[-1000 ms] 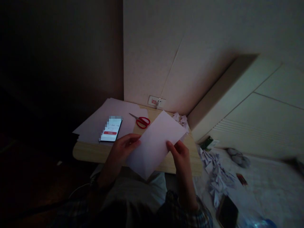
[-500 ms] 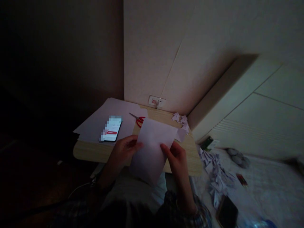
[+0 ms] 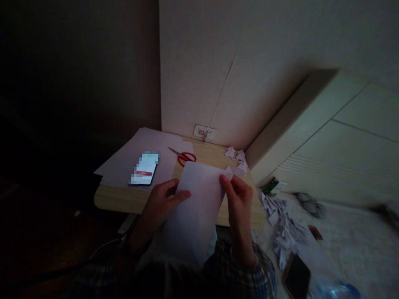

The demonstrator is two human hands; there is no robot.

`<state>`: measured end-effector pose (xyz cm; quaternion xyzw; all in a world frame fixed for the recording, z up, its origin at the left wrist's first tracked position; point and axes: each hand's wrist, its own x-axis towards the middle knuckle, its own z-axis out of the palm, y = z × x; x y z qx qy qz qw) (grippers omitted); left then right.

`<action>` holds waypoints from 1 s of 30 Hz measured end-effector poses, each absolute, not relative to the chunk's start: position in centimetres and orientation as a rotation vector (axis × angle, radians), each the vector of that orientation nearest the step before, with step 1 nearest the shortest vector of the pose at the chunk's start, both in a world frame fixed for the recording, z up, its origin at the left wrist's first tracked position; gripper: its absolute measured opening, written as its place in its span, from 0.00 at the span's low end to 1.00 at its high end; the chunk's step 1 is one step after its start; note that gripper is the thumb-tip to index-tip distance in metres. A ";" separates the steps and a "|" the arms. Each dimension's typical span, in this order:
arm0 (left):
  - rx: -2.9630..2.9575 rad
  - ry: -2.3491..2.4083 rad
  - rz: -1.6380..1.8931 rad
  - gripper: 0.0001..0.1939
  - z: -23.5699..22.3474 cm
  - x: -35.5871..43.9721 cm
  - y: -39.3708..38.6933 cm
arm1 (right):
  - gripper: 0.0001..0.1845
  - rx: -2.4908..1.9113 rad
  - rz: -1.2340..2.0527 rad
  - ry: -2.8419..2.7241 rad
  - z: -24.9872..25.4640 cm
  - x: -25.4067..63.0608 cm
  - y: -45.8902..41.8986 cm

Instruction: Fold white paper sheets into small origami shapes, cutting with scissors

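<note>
1. Over the near edge of the table (image 3: 121,199): white sheet (image 3: 198,207), held up off the tabletop btwn both hands; lower part hangs past the edge, bottom end too dim to make out.
2. L hand (image 3: 163,199): gripping sheet's left edge, thumb flat on the face, other fingers curled behind, so mostly hidden.
3. R hand (image 3: 239,195): thumb + fingers pinched on sheet nr its upper right corner. Small paper piece (image 3: 237,171) just beyond; can't tell if it touches.
4. Handling (judgement): prob. very light, thin, bendy; sags w/o support, creases & tears easily, not esp. slippery. Best hold = opp. edges or corners, light pinch, thumbs flat; avoid squeezing mid-sheet, which would dent it.
5. Nearby: red-handled scissors (image 3: 187,158) just past sheet's top edge, blades over the paper stack (image 3: 121,155); lit phone (image 3: 146,169) lies on that stack, L side.
6. Far R corner of tabletop: folded paper pieces (image 3: 230,153), pointed, nr the wall. Wall socket (image 3: 204,132) above the back edge.
7. R of table, lower: heap of folded papers (image 3: 283,226) on pale bedding (image 3: 352,236), dark-screened device (image 3: 297,276) nr it.
</note>
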<state>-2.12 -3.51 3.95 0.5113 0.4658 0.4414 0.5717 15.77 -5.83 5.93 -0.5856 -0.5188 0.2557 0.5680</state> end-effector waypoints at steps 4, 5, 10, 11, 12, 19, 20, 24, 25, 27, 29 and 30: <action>1.158 1.100 1.049 0.12 4.2 -2.1 -3.6 | 0.23 -1.364 0.576 -1.227 6.3 15.8 -6.1; 1.141 1.100 1.071 0.12 4.2 -2.1 -3.6 | 0.21 -1.344 0.627 -1.244 6.2 15.8 -6.1; 1.124 1.096 1.094 0.12 3.8 -2.2 -3.2 | 0.14 -1.359 0.834 -1.303 5.2 15.8 -6.4; 1.142 1.088 1.073 0.13 3.8 -2.2 -3.0 | 0.14 -1.376 0.828 -1.310 5.0 15.9 -6.4; 1.158 1.081 1.055 0.13 3.9 -2.2 -2.9 | 0.14 -1.388 0.818 -1.320 4.8 16.0 -6.5; 1.271 1.148 1.239 0.12 5.0 -2.9 -1.5 | 0.18 -1.428 0.826 -1.445 4.9 16.2 -7.1; 1.273 1.137 1.270 0.11 5.2 -3.1 -1.2 | 0.18 -1.426 0.829 -1.460 5.0 16.0 -7.1; 1.199 1.022 1.351 0.09 5.2 -3.3 -0.5 | 0.20 -1.400 0.859 -1.506 5.1 15.5 -6.7; 1.173 1.006 1.375 0.10 5.0 -3.3 -0.4 | 0.19 -1.395 0.862 -1.505 5.1 15.4 -6.6; 1.146 0.993 1.407 0.10 4.5 -3.3 -0.3 | 0.18 -1.393 0.847 -1.470 4.8 15.3 -6.3; 1.170 0.963 1.315 0.08 3.9 -3.4 -0.3 | 0.18 -1.395 0.811 -1.384 4.5 15.4 -6.0; 1.194 0.940 1.214 0.08 3.5 -3.5 -0.4 | 0.18 -1.393 0.789 -1.329 4.4 15.4 -6.0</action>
